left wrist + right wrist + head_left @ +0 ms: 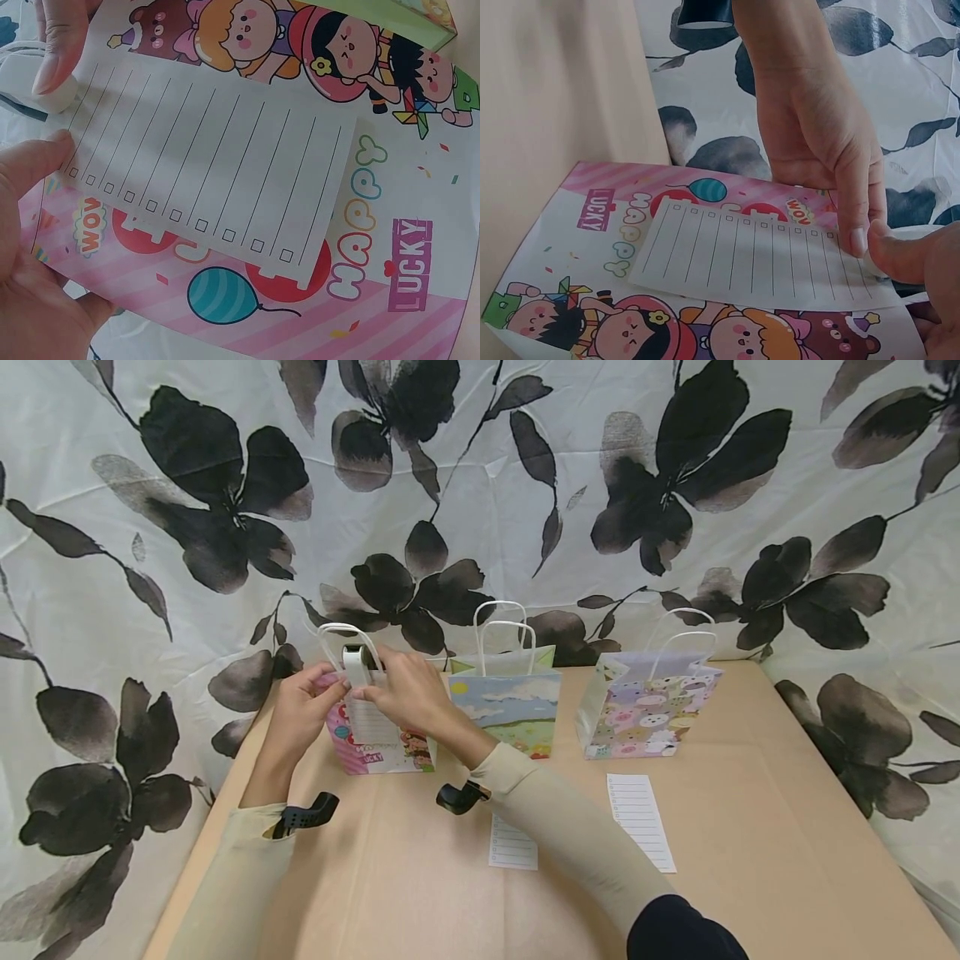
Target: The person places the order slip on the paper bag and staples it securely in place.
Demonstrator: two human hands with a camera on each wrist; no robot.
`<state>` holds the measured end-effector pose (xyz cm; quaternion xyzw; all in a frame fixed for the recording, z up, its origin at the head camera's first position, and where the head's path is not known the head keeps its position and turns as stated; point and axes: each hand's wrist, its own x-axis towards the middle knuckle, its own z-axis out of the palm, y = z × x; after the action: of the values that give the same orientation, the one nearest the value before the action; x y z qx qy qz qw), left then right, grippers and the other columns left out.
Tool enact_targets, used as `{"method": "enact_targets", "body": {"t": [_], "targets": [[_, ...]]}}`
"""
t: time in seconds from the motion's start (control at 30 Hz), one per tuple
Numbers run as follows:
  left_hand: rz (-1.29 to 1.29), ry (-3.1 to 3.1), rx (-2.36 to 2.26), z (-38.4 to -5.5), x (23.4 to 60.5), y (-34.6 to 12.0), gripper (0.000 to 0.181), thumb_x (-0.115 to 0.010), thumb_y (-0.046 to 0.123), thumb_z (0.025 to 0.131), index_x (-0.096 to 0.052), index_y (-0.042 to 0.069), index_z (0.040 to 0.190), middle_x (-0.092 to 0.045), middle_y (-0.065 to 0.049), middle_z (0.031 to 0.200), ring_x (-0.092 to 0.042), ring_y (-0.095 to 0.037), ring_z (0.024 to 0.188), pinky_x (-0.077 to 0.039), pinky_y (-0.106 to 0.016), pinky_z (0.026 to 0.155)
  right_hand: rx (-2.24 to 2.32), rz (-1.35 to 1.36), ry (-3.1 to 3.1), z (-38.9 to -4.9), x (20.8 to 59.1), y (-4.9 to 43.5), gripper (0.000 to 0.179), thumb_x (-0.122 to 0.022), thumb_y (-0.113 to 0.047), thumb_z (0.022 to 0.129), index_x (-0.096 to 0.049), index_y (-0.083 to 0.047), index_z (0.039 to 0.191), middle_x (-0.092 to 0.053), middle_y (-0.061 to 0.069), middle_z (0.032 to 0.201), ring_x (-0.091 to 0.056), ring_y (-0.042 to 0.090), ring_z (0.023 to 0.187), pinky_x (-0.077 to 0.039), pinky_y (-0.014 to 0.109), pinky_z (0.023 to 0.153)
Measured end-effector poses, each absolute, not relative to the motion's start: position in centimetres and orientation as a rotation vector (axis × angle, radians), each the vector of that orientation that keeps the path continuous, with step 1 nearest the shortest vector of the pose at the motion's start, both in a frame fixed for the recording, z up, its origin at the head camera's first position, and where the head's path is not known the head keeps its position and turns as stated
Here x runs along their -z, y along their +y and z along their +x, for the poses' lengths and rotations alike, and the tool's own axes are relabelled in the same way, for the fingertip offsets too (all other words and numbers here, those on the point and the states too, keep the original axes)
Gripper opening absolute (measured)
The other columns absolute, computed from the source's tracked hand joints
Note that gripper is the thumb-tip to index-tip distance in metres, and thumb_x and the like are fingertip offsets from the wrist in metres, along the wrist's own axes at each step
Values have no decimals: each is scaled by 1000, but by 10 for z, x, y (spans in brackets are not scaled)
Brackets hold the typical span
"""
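A pink-and-white gift bag (378,762) with cartoon children stands at the left of the table. A lined checklist sheet (202,165) lies against its front near the rim. My left hand (300,702) pinches the sheet's top edge and the bag's rim, thumb on the paper (857,241). In my right hand (412,693) is a white stapler (356,664) with a dark end, held over the same rim; its blunt white tip shows beside the sheet in both wrist views. My right thumb (900,251) presses on it, while the other right fingers are mostly hidden.
A landscape-print gift bag (502,710) stands in the middle and a purple animal-print one (645,718) at the right, handles up. Two more checklist sheets lie on the table: one (512,847) partly under my right forearm, another (645,827) farther right. Floral cloth (495,527) hangs behind.
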<state>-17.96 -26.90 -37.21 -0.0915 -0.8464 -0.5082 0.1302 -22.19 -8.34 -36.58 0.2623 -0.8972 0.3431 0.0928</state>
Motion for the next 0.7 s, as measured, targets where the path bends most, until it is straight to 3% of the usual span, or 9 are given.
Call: {"method": "enact_targets", "body": {"t": [0.37,0.7], "targets": [[-274,-2446,1515,-182,373,-270,24,-65,4,98,-67,-9,118,-71,14,89,-70,-13,82,-57,-23,73,-1008,795,-2632,-223,367,-84,36,-82,-42,85,-64,-19,106,-45,-6,69,-44,11,64,-32,24,53],[-245,-2460,1488,-200,400,-285,26,-66,11,99,-68,-3,121,-70,15,92,-68,-8,84,-55,-19,74,-983,794,-2659,-222,366,-84,35,-81,-43,86,-65,-19,106,-47,-6,69,-45,10,63,-31,23,53]]}}
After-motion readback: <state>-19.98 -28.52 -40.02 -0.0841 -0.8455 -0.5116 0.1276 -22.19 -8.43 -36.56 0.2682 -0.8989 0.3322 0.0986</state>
